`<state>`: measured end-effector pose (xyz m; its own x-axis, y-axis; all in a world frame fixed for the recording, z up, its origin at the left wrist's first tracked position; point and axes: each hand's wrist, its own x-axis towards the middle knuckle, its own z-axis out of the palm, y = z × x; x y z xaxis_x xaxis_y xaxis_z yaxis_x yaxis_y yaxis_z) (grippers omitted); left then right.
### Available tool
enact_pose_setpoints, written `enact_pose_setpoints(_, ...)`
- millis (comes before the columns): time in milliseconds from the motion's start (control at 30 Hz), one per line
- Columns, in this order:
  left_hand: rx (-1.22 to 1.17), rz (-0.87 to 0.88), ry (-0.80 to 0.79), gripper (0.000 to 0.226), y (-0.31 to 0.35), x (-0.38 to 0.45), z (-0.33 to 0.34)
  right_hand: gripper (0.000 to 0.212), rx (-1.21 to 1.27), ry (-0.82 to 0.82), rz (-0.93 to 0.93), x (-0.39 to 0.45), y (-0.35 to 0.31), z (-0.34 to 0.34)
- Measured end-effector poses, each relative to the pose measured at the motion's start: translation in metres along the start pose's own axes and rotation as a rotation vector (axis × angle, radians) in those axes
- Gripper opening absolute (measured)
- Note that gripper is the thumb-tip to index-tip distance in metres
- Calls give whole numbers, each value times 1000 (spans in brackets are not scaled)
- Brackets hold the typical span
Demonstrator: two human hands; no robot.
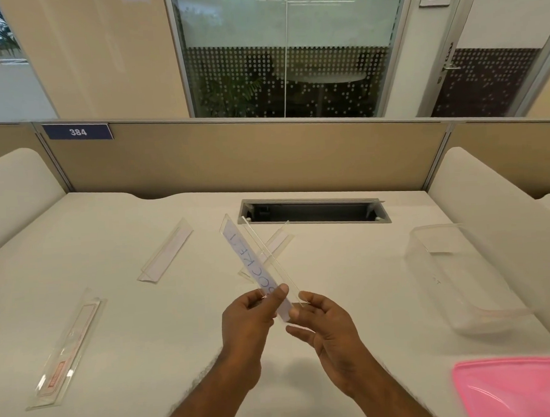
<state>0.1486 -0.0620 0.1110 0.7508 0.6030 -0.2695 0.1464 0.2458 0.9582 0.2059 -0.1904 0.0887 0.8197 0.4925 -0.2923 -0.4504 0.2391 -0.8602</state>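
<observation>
**Status.** The left grip [249, 318] pinches the near end of the clear acrylic label holder [280, 278] between thumb and fingers. The right grip [326, 323] pinches the same end from the opposite side. The holder is raised above the surface [350, 268] and slants away from the person. A paper strip [241, 251] with blue handwritten letters runs along most of the holder, so the insert is judged largely seated. Final alignment and setting down appear outstanding. Three further label holders lie on the surface: far left [166, 252], near left [66, 350], and one [281, 236] behind the held item.

**Limits.** The left thumb covers part of the lettering, so the word cannot be confirmed. Fingers hide the strip's near end. Transparent edges are hard to trace. The pink lid [519, 387] is cut off by the frame, near a clear container [462, 278].
</observation>
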Motion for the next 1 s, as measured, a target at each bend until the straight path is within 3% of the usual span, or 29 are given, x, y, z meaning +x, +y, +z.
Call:
enact_pose_setpoints(200, 217, 98, 24, 46, -1, 10, -21, 62, -430, -20, -77, -2, -5, -13)
enact_pose_setpoints(400, 538, 252, 5, 52, -1, 18, -49, 60, -688, 47, -346, 2, -35, -26)
enact_pose_setpoints(600, 856, 398, -95, 67, 10, 24, -65, 73, -1003, 73, -585, 10, -59, -41)
enact_pose_setpoints(800, 1018, 515, -180, 68, 23, 24, -73, 86, -1359, -37, -541, 15, -71, -54)
enact_pose_setpoints(1000, 1089, 613, -226, 69, 33, 24, -73, 79, -1449, -100, -549, 15, -70, -59)
